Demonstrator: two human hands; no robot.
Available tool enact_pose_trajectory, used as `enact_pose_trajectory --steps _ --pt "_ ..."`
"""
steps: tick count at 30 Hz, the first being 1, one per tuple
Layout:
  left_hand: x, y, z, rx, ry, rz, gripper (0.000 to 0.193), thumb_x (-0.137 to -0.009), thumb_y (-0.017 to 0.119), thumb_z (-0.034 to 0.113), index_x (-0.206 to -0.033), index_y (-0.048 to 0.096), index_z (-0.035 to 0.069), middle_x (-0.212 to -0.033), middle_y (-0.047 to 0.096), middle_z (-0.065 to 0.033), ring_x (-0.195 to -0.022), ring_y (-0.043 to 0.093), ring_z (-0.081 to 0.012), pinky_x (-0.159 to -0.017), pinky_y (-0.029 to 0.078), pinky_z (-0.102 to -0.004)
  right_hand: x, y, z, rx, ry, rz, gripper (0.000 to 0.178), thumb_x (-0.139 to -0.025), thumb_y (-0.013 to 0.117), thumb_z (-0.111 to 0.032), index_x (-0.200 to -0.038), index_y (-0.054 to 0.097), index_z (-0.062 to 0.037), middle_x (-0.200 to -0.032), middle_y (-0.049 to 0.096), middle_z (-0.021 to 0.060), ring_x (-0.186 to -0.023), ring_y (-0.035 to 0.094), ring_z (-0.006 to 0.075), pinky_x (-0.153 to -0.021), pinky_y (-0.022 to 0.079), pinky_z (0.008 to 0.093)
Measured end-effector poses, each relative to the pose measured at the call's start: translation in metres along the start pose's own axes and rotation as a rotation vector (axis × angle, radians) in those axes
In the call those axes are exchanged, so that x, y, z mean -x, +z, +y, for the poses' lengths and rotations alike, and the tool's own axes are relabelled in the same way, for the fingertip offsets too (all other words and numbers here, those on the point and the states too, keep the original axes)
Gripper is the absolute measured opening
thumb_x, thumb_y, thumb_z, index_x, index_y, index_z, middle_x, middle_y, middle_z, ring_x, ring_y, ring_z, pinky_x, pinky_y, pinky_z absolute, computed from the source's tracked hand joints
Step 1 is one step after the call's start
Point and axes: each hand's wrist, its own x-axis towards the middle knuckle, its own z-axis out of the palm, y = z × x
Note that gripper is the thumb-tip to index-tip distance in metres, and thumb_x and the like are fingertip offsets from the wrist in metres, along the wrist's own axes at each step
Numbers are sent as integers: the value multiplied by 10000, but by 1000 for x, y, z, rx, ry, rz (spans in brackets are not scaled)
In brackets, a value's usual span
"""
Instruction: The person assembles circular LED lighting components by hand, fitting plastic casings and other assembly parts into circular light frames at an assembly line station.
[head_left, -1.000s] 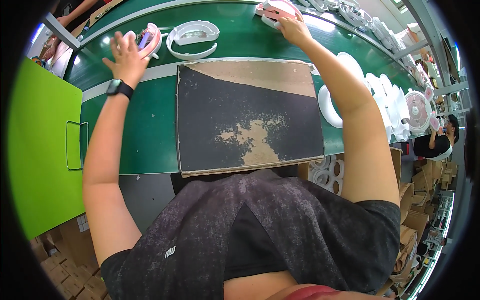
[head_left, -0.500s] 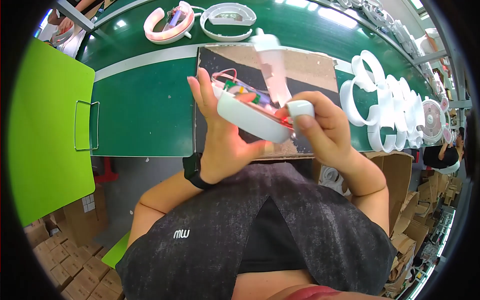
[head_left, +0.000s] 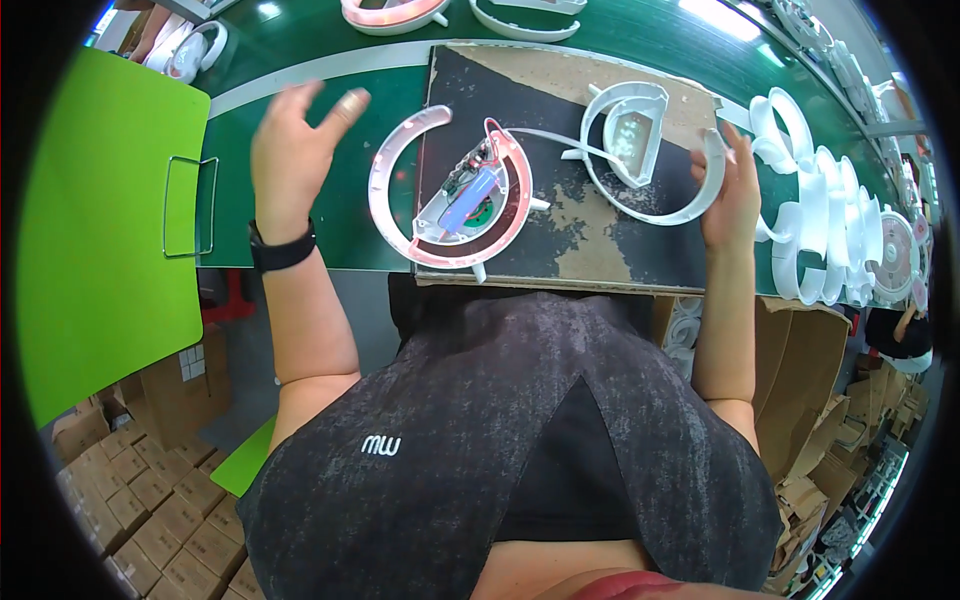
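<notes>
On the dark worn board [head_left: 560, 235] lies a white C-shaped housing half [head_left: 505, 240], inner side up, with a blue cylindrical battery [head_left: 470, 200], a circuit board and red wires in it. A white cable [head_left: 560, 138] runs from it to a second C-shaped shell [head_left: 650, 215] on the right, which carries a D-shaped cup. My left hand [head_left: 292, 150] hovers left of the battery half, open and holding nothing. My right hand [head_left: 735, 195] is at the right end of the second shell, fingers on both sides of its rim.
Several white curved shells [head_left: 815, 220] stand in a row at the right. More ring-shaped parts [head_left: 395, 15] sit on the green table [head_left: 350, 215] at the far side. A bright green panel [head_left: 110, 220] with a wire handle is at the left.
The held housing has been laid on the board and spread into two halves joined by a cable. My left hand has let go and moved left; my right hand has moved right.
</notes>
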Motion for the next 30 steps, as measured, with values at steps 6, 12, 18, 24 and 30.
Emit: enact_pose_trajectory --steps 6,12,18,24,30 --pt "60 38 72 -222 259 -191 777 -787 572 645 -1236 549 12 -1354 451 -270 -1273 443 -362 -1010 273 -625 55 43 22 712 -965 -240 181 -863 640 -141 -999 619 -23 -952 630 131 -895 629 189 -751 488 333" --pt "54 53 75 10 725 -401 677 -666 721 551 -1160 612 102 -1395 422 -231 -1343 336 -398 -1083 194 -598 74 55 37 1021 -685 -481 163 -755 706 -106 -899 653 -51 -841 638 72 -714 614 240 -620 495 324" --pt "48 55 95 108 726 -317 361 -706 744 381 -890 672 79 -1302 552 -145 -1310 410 -361 -1090 201 -590 78 69 47 804 -733 -564 198 -736 733 -143 -899 665 -55 -838 646 58 -730 613 231 -619 502 319" --pt "43 64 82 600 505 -415 129 -714 663 133 -655 594 41 -1199 610 -127 -1334 373 -389 -1088 275 -495 94 78 52 846 -581 -384 109 -718 709 -63 -811 653 -58 -836 658 59 -721 623 214 -612 510 307" --pt "52 69 85 577 491 -418 196 -691 687 113 -601 539 22 -1158 599 -115 -1315 382 -385 -1061 328 -449 91 72 58 781 -705 -463 115 -703 695 0 -800 644 -37 -846 661 72 -737 643 227 -623 519 310"
